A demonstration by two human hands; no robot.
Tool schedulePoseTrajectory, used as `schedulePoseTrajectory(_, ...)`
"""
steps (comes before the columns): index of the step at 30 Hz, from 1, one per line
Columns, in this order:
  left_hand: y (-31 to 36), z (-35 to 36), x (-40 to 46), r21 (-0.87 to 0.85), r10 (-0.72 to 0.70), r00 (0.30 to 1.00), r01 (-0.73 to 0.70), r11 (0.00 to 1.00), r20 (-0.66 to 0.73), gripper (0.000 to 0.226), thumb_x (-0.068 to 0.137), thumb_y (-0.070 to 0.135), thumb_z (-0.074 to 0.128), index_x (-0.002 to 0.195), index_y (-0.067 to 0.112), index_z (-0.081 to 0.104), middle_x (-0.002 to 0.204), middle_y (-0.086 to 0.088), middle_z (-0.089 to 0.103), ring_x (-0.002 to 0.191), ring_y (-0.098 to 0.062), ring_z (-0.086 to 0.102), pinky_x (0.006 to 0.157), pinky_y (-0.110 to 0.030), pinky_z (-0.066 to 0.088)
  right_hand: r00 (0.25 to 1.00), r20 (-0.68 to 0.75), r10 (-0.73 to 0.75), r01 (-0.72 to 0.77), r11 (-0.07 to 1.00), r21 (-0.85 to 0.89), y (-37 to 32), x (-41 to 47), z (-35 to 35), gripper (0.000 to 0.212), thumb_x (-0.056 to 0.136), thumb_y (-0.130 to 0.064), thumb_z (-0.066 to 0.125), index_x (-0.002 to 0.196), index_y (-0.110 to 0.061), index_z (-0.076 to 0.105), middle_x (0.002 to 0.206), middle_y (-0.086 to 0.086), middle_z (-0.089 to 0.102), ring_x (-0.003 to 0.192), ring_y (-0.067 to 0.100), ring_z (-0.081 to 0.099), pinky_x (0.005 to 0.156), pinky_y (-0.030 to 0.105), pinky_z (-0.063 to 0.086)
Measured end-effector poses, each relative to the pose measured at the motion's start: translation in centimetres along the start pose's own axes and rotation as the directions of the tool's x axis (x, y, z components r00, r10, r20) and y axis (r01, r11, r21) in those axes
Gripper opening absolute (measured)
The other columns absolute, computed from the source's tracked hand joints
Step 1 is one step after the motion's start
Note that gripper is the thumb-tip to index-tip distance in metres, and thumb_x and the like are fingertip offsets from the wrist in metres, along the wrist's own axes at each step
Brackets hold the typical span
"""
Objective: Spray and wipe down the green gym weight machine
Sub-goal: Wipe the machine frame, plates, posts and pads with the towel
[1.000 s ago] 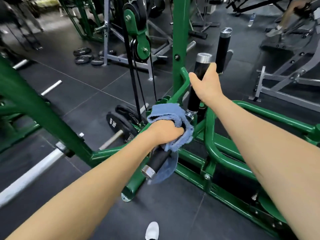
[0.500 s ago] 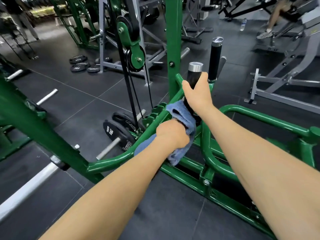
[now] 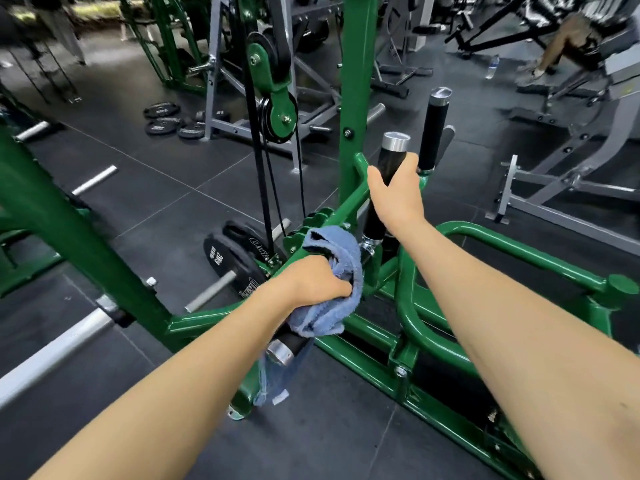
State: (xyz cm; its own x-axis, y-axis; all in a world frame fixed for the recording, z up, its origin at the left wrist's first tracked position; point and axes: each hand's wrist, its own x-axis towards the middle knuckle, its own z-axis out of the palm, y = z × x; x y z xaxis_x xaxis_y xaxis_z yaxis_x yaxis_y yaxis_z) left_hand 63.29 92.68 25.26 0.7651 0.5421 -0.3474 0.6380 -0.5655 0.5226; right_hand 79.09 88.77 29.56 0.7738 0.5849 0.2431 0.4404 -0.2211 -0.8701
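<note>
- Your right hand (image 3: 394, 195) grasps the upright black handle (image 3: 388, 174), likely to steady the lever while you wipe.
- Your left hand (image 3: 311, 280) clenches the blue cloth (image 3: 332, 271) around the lower black handle (image 3: 289, 344); its chrome end cap shows below the cloth.
- The green weight machine (image 3: 356, 98) stands directly before you, frame rails (image 3: 502, 244) to the right.
- No spray bottle is visible.

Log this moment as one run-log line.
left hand: grips blue cloth on lower black handle | right hand: grips upright black handle | green frame: wiping underway
</note>
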Motion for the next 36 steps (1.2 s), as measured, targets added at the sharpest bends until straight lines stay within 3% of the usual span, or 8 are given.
schedulePoseTrajectory(5,-1.0,0.6,-5.4,0.032,-0.099,0.994,0.100,0.994,-0.039,0.031,0.076,0.038,0.056,0.055,0.018,0.045,0.057,0.003,0.053,0.058,-0.016,0.048,0.057,-0.028,0.039,0.999,0.053,-0.002,0.004,0.999,-0.039,-0.2,-0.6,-0.7,0.047,0.098,-0.033,0.047,0.132,-0.006,0.029,0.106,0.004,0.046,0.093,0.024,0.047,0.078,0.036,0.040)
schedulePoseTrajectory(9,2.1,2.9,-7.6,0.470,-0.117,0.972,0.202,0.860,-0.203,0.016,0.091,0.027,0.048,0.084,0.019,0.059,0.086,0.002,0.062,0.093,-0.027,0.062,0.068,-0.029,0.039,0.993,0.118,-0.008,0.008,1.000,0.007,-0.3,-1.3,-1.3,0.050,0.098,-0.032,0.048,0.135,-0.005,0.026,0.108,0.005,0.047,0.106,0.030,0.052,0.102,0.050,0.038)
schedulePoseTrajectory(14,5.3,5.5,-4.2,0.601,-0.192,0.862,0.471,0.646,-0.470,0.032,0.087,0.022,0.057,0.115,0.010,0.049,0.108,-0.004,0.057,0.098,-0.022,0.059,0.068,-0.030,0.033,0.974,0.225,0.001,-0.012,0.999,0.050,-0.8,0.0,-2.4,0.046,0.099,-0.024,0.049,0.132,-0.001,0.027,0.088,-0.003,0.042,0.093,0.024,0.048,0.088,0.040,0.043)
schedulePoseTrajectory(18,6.3,6.5,-0.6,0.606,-0.191,0.811,0.549,0.576,-0.553,0.045,0.082,0.021,0.057,0.123,0.005,0.045,0.110,-0.007,0.053,0.096,-0.023,0.057,0.068,-0.036,0.028,0.977,0.210,-0.026,0.016,0.999,0.049,-0.2,0.2,-1.8,0.046,0.099,-0.025,0.047,0.133,-0.003,0.025,0.102,0.003,0.045,0.090,0.023,0.047,0.079,0.035,0.041)
schedulePoseTrajectory(23,7.1,4.7,3.0,0.456,-0.164,0.840,0.432,0.778,-0.517,0.041,0.084,0.027,0.060,0.116,0.006,0.047,0.111,-0.009,0.055,0.097,-0.025,0.059,0.072,-0.032,0.040,0.978,0.196,-0.069,0.069,0.998,0.002,0.5,0.6,-1.4,0.047,0.099,-0.029,0.047,0.133,-0.005,0.025,0.102,0.003,0.046,0.088,0.026,0.051,0.078,0.041,0.046)
schedulePoseTrajectory(27,5.4,3.0,2.8,0.283,-0.165,0.894,0.300,0.911,-0.417,0.025,0.086,0.028,0.056,0.095,0.011,0.040,0.101,-0.009,0.061,0.078,-0.027,0.052,0.064,-0.032,0.039,0.971,0.227,-0.082,0.088,0.996,-0.018,0.5,0.5,-1.9,0.047,0.099,-0.030,0.047,0.133,-0.005,0.026,0.098,0.001,0.044,0.087,0.023,0.048,0.074,0.037,0.041)
schedulePoseTrajectory(30,4.7,3.3,-0.2,0.343,-0.133,0.906,0.283,0.896,-0.401,0.021,0.088,0.026,0.055,0.096,0.012,0.041,0.101,-0.008,0.060,0.080,-0.030,0.055,0.064,-0.033,0.038,0.965,0.247,-0.082,0.094,0.995,-0.034,0.4,0.6,-2.3,0.048,0.099,-0.031,0.048,0.133,-0.003,0.026,0.104,0.003,0.044,0.089,0.023,0.046,0.074,0.035,0.038)
schedulePoseTrajectory(36,1.7,5.9,-8.1,0.580,-0.093,0.852,0.427,0.693,-0.515,0.037,0.085,0.022,0.054,0.118,0.014,0.040,0.114,-0.004,0.056,0.101,-0.025,0.060,0.066,-0.033,0.039,0.967,0.248,-0.056,0.062,0.998,-0.015,0.3,0.5,-2.1,0.050,0.099,-0.031,0.047,0.135,-0.003,0.025,0.101,0.003,0.045,0.090,0.025,0.048,0.075,0.036,0.038)
